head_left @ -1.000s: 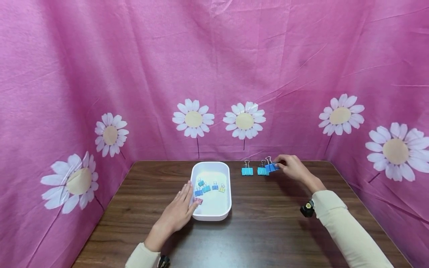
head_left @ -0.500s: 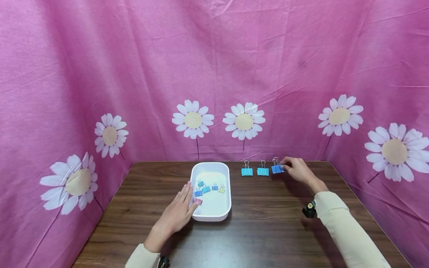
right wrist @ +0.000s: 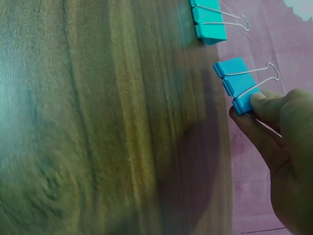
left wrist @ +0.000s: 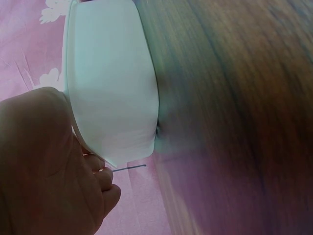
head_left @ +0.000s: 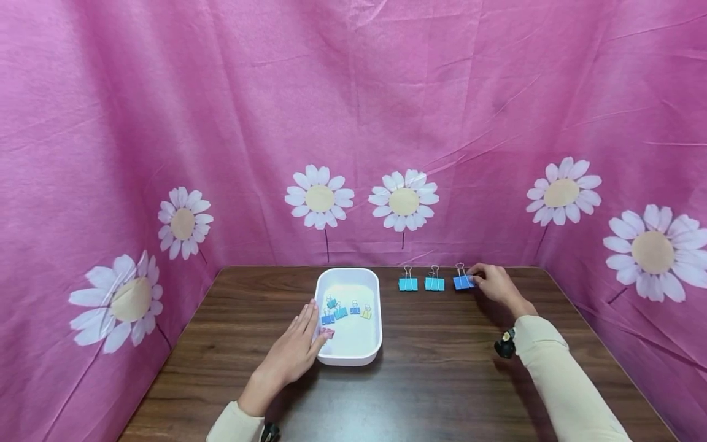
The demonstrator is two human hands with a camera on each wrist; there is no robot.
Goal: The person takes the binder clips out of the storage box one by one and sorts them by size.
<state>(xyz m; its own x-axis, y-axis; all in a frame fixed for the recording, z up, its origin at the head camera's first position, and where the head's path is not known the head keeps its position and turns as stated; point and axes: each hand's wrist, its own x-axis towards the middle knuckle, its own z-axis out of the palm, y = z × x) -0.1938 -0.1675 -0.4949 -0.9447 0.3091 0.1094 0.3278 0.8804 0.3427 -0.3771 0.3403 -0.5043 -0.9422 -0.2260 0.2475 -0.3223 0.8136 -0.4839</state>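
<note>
My right hand (head_left: 496, 283) pinches a blue binder clip (head_left: 463, 282) by its right end, between thumb and fingers; its wire handles point up. In the right wrist view the thumb lies on the corner of this blue clip (right wrist: 237, 84). To its left, two turquoise binder clips, a nearer one (head_left: 434, 284) and a farther one (head_left: 408, 284), stand in a row near the table's back edge. My left hand (head_left: 294, 347) lies along the left side of a white tray (head_left: 372, 356), fingers straight, thumb over the rim. In the left wrist view the fingers touch the tray's wall (left wrist: 115, 78).
Inside the tray lie several small binder clips, among them a yellow one (head_left: 366, 312), a small blue one (head_left: 355, 308) and a pink one (head_left: 328, 333) beside my left thumb. A pink curtain (head_left: 353, 110) with daisies hangs behind the wooden table (head_left: 420, 380).
My right hand has moved right with the blue binder clip, from overlapping the nearer turquoise clip to a spot at the row's right end. The left hand and tray have stayed put.
</note>
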